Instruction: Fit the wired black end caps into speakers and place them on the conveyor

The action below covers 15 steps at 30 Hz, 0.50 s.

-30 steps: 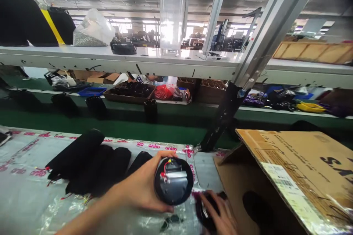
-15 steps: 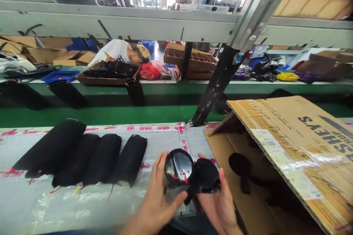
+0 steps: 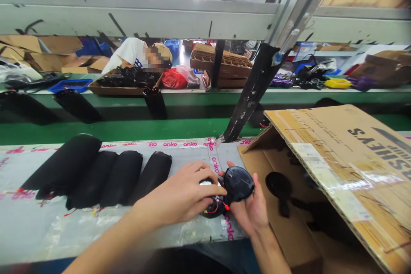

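My left hand point(image 3: 183, 195) is closed over a black cylindrical part point(image 3: 210, 209) with red wires at its end, pressing it near the bench's front edge. My right hand point(image 3: 252, 207) grips a round black cap point(image 3: 239, 184) right beside that part, touching it. Several black cylinders point(image 3: 96, 171) lie side by side on the plastic-covered bench point(image 3: 38, 227) to the left of my hands.
An open cardboard box point(image 3: 337, 167) with dark parts inside lies on its side at the right. A slanted black post point(image 3: 250, 94) rises behind my hands. Beyond a green conveyor point(image 3: 128, 130), black cylinders stand, and a person in a white shirt point(image 3: 135, 53) bends over a tray.
My left hand has moved on top of the cylindrical part and lowered it toward the bench. The round cap in my right hand stays against it. The view tilted slightly down.
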### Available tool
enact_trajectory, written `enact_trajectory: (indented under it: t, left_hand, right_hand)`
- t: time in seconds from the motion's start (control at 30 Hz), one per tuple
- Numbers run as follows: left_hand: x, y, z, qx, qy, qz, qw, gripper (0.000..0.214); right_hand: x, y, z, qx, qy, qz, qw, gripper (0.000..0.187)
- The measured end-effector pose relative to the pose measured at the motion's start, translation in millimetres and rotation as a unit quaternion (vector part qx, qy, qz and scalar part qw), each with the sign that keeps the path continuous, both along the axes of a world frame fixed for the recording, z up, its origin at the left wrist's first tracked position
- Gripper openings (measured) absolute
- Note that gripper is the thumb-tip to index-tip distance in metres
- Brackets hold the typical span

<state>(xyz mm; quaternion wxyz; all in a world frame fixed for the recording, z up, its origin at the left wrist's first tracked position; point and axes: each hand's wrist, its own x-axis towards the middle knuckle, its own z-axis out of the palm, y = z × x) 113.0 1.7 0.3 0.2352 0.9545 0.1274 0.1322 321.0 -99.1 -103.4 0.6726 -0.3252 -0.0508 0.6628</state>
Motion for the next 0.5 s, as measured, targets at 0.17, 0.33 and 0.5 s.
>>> enact_trajectory:
  t: [0.17,0.33,0.5]
  left_hand:
    - [15.7,6.2,-12.6,-0.002,-0.045,-0.042,0.998,0.006]
    - [6.1,-7.6,-33.9,-0.097,-0.136,0.054,0.984,0.01]
    - [-8.8,-17.4,-25.7,-0.073,-0.043,0.079,0.993,0.024]
  right_hand:
    - [-4.7,4.7,-2.8,0.016,0.004,-0.009,1.0,0.061]
    - [-6.3,12.7,-6.0,0.024,-0.011,-0.014,1.0,0.059]
    - [-6.4,5.7,-6.6,0.019,-0.03,-0.026,0.999,0.063]
